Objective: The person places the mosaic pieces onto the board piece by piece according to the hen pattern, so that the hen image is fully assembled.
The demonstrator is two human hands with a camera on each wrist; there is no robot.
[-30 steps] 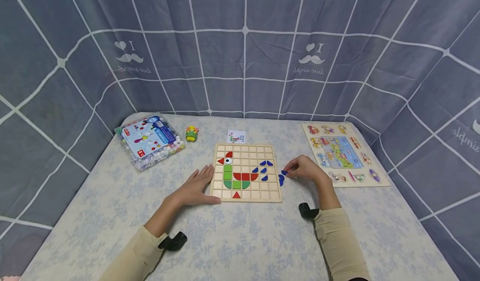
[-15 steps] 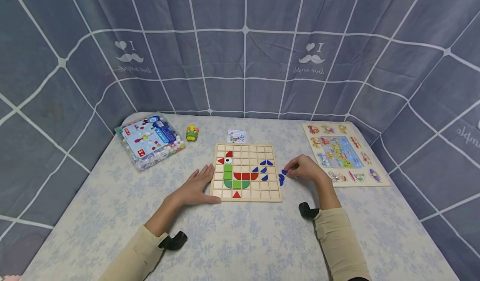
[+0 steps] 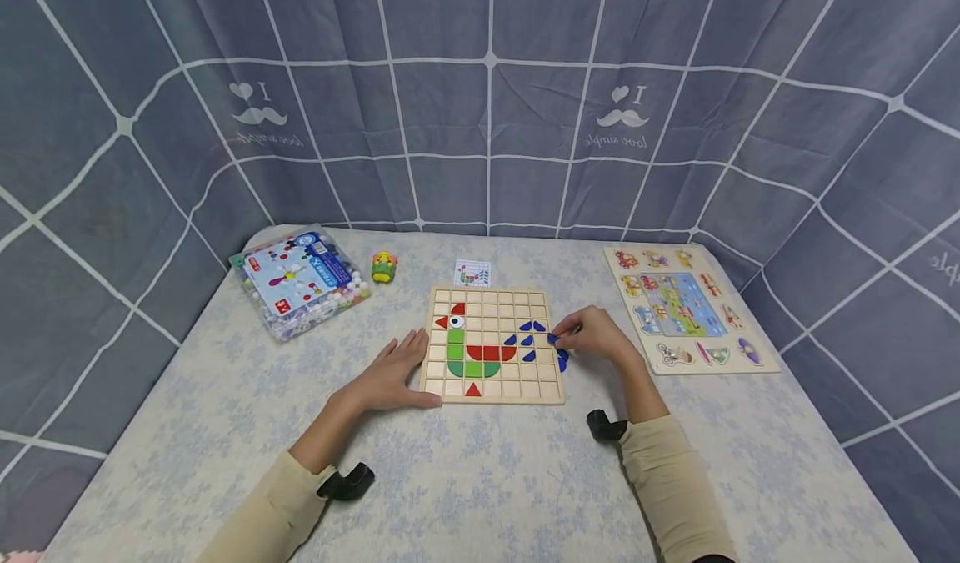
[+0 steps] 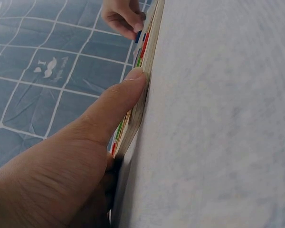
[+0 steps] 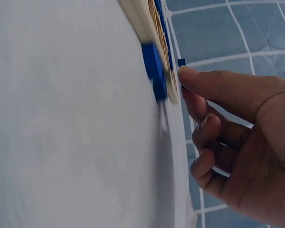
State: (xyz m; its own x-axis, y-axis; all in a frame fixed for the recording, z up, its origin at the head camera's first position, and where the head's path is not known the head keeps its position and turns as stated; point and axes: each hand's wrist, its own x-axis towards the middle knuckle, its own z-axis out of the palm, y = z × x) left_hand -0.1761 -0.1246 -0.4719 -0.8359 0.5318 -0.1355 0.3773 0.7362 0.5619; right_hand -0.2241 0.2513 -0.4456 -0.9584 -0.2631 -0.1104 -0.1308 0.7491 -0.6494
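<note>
A wooden grid board (image 3: 510, 390) lies on the table, with red, green and blue pieces in the shape of a bird on it. My left hand (image 3: 390, 375) rests flat along its left side with straight fingers; the thumb (image 4: 118, 102) lies on the board's near corner. My right hand (image 3: 596, 334) pinches a blue puzzle piece (image 5: 181, 61) between thumb and index finger, just over the board's right edge. Its other fingers are loosely curled. Right beside the board lie more blue pieces (image 3: 562, 361), partly close together.
Behind the board lies a small picture card (image 3: 473, 273) of a similar bird. A toy figure (image 3: 384, 268) and a clear box of beads (image 3: 300, 284) stand at the back left. At the right is a wooden picture puzzle (image 3: 690, 309).
My right hand has lifted the blue puzzle piece from beside the board and moved left with it to the board's right edge. The left hand has stayed in place.
</note>
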